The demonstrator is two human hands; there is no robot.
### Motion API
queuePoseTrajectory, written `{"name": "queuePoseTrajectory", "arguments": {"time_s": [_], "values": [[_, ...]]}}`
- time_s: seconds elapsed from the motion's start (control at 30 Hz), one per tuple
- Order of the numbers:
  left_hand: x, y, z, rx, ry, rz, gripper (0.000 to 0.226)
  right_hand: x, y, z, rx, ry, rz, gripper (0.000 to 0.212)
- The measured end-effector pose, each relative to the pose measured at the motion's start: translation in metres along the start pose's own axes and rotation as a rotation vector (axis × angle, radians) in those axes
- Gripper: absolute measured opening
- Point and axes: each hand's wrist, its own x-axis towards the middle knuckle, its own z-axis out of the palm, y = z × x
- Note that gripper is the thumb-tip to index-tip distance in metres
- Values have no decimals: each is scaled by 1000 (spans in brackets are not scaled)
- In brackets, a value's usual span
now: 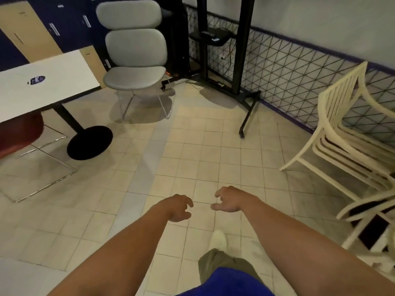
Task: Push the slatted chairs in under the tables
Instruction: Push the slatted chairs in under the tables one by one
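A stack of cream slatted chairs [344, 129] stands at the right by the wall, tilted in the wide view. A white table [47, 82] on a black pedestal base [89, 142] is at the left. My left hand [178, 208] and my right hand [229, 199] hang in front of me over the tiled floor, fingers loosely curled, holding nothing. Both hands are well apart from the chairs and the table.
A grey padded lounge chair [134, 54] stands behind the table. A red chair [19, 133] on a wire frame sits under the table's left part. A black stand on castors [226, 60] is against the mesh-covered wall. Another cream chair [367, 218] is at the lower right.
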Motion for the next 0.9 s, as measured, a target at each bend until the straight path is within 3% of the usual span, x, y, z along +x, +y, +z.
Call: {"name": "queuePoseTrajectory", "arguments": {"time_s": [0.33,0.5,0.9], "values": [[142,2,-197,35,49,75,43,128,15,-186,61,53,47,80],[207,5,-259,64,6,119,43,167,31,-240,110,88,86,79],[438,41,-454,367,-144,397,47,287,93,-373,345,217,383,77]]}}
